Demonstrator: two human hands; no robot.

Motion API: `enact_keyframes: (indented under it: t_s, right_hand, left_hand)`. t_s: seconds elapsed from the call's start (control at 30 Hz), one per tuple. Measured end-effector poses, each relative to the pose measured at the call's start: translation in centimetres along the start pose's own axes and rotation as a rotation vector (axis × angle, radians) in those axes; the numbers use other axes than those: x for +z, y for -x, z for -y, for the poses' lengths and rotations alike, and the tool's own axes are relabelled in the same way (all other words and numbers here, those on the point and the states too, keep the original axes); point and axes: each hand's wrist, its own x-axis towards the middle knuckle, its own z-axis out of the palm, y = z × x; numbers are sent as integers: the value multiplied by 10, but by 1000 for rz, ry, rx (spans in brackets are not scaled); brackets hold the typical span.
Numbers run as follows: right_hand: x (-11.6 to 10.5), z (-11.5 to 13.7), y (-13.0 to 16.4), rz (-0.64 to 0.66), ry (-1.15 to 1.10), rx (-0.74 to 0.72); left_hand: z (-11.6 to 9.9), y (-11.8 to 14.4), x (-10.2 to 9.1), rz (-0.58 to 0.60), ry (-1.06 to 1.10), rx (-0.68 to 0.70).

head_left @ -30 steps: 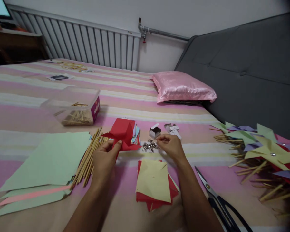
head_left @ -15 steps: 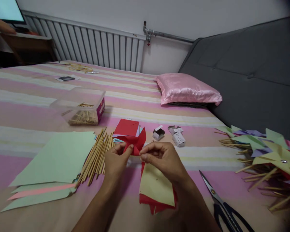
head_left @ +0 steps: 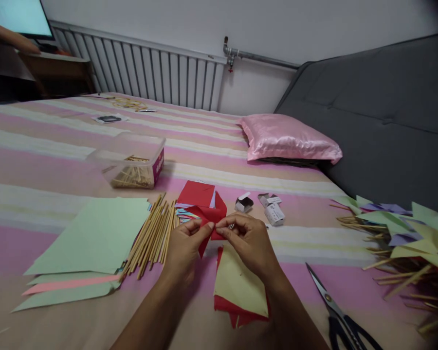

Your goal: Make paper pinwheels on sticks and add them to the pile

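My left hand [head_left: 184,248] is closed on a red paper pinwheel [head_left: 217,209], its thumb pressing the folded points together at the middle. My right hand [head_left: 246,238] pinches a small shiny metal pin [head_left: 231,226] close to the pinwheel's centre; the fingers hide most of it. Below the hands lies a stack of yellow and red paper squares [head_left: 241,284]. Just behind the pinwheel rests a pile of coloured squares with a red one [head_left: 196,193] on top. Wooden sticks [head_left: 155,238] are bunched to the left of my left hand.
Green paper sheets [head_left: 89,233] lie at left, a clear plastic box [head_left: 131,167] of sticks behind. Small open boxes [head_left: 274,214] sit beyond my right hand. At right are scissors [head_left: 332,301] and finished pinwheels [head_left: 423,243]. Another person's arm [head_left: 16,39] shows at upper left.
The pinwheel has tilted and turned in my left hand. My right fingers have come in to its centre, and the shiny pin now shows between them. The view has shifted slightly.
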Motion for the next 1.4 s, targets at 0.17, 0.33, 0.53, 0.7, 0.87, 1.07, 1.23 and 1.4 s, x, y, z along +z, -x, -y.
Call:
enact_keyframes:
  t_s: [0.17, 0.33, 0.53, 0.7, 0.87, 1.07, 1.23, 1.4]
  right_hand:
    - [-1, -1, -2, -19, -32, 12]
    - [-2, -1, -3, -24, -42, 29]
    - [-2, 0, -3, -19, -15, 46]
    - [0, 0, -2, -11, -54, 120]
    - [2, -1, -2, -31, -111, 181]
    - [6, 0, -2, -125, -200, 152]
    - [8, 0, -2, 25, -421, 129]
    - [9, -3, -1, 13, -450, 188]
  left_hand:
    - [-1, 1, 0, 21, -28, 12]
    - [-4, 1, 0, 28, -75, 26]
    - [-4, -1, -4, 15, -303, 158]
    - [-1, -2, -7, -1, -427, 275]
    - [1, -3, -8, -24, -454, 331]
    - [2, -3, -8, -24, -404, 325]
    - [1, -3, -7, -25, -378, 315]
    - [0, 0, -6, -1, -357, 308]
